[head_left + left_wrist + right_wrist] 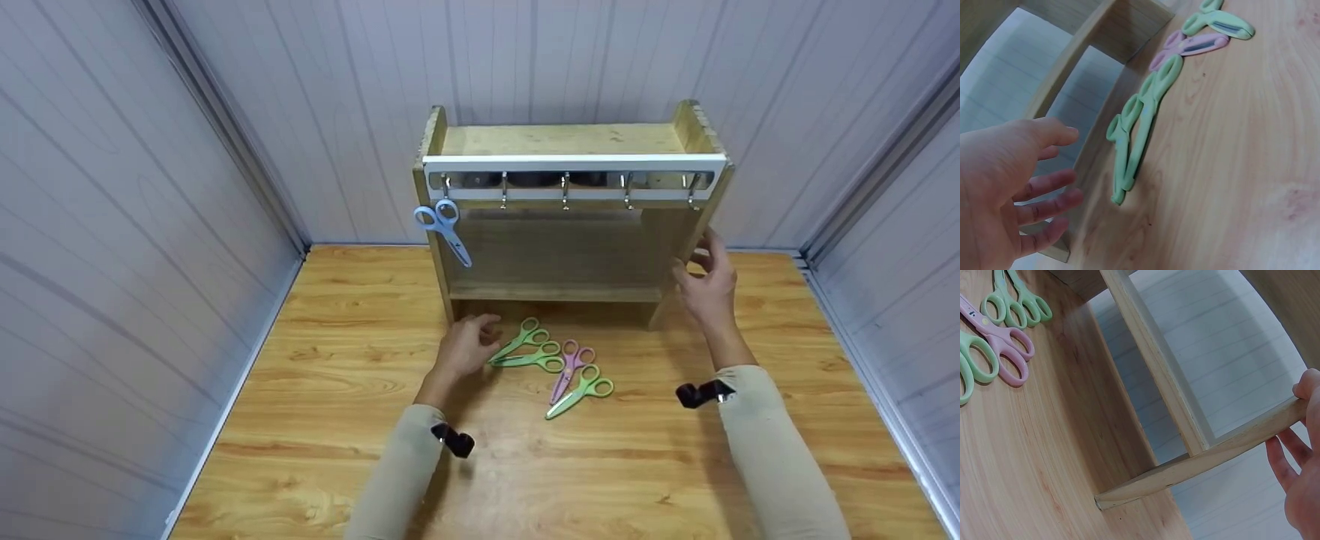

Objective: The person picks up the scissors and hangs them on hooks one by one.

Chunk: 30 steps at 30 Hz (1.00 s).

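A wooden shelf (555, 294) stands near the back wall, with a white hook rail (577, 162) across its upper front. Blue scissors (455, 241) hang from the leftmost hook. My right hand (711, 285) holds the shelf's right side panel (1224, 449), thumb on the front edge and fingers on the outer side. Beside the shelf's left leg, my left hand (465, 346) has loosely bent fingers with nothing in them. Just right of it lie two overlapping green scissors (1145, 115). Pink scissors (568, 373) and a third green pair (574, 395) lie farther right.
Several metal hooks (565, 191) line the rail, and the ones right of the blue scissors carry nothing. The wood-grain tabletop (600, 480) is bounded by pale panel walls (360, 90) at the back, left and right.
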Each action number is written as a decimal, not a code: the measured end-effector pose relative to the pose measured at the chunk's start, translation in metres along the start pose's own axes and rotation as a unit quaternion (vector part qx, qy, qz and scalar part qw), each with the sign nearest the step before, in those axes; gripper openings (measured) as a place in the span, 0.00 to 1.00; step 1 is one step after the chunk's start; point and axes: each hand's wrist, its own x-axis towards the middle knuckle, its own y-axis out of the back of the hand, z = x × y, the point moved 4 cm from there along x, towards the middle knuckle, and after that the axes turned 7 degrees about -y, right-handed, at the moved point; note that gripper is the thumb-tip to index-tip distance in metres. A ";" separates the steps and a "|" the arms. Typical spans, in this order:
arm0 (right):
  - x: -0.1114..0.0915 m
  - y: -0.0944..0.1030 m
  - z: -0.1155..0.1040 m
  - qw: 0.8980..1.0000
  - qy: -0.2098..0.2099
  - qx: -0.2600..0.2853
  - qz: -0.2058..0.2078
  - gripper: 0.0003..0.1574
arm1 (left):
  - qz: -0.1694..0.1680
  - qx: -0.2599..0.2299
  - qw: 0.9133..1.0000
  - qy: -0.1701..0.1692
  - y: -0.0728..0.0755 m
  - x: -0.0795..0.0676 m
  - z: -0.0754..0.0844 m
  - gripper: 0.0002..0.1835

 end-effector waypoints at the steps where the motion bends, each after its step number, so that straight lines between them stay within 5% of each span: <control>1: 0.000 0.000 0.000 1.000 -0.001 0.000 0.000 0.45 | -0.001 0.004 1.000 0.002 -0.001 0.000 -0.001 0.25; 5: 0.001 0.000 0.002 1.000 -0.002 0.002 0.001 0.45 | 0.000 0.028 1.000 -0.002 -0.020 0.004 -0.026 0.24; 12: 0.001 -0.001 0.001 0.999 0.020 0.030 0.015 0.44 | -0.035 0.028 0.999 0.029 -0.018 0.001 -0.017 0.23; 16: 0.001 -0.001 0.000 0.999 0.027 0.028 0.014 0.43 | -0.049 0.058 0.997 0.019 -0.036 0.007 -0.043 0.21; 30: 0.001 -0.001 0.000 0.999 0.022 0.025 0.012 0.43 | -0.069 0.103 0.992 0.031 -0.043 0.007 -0.044 0.06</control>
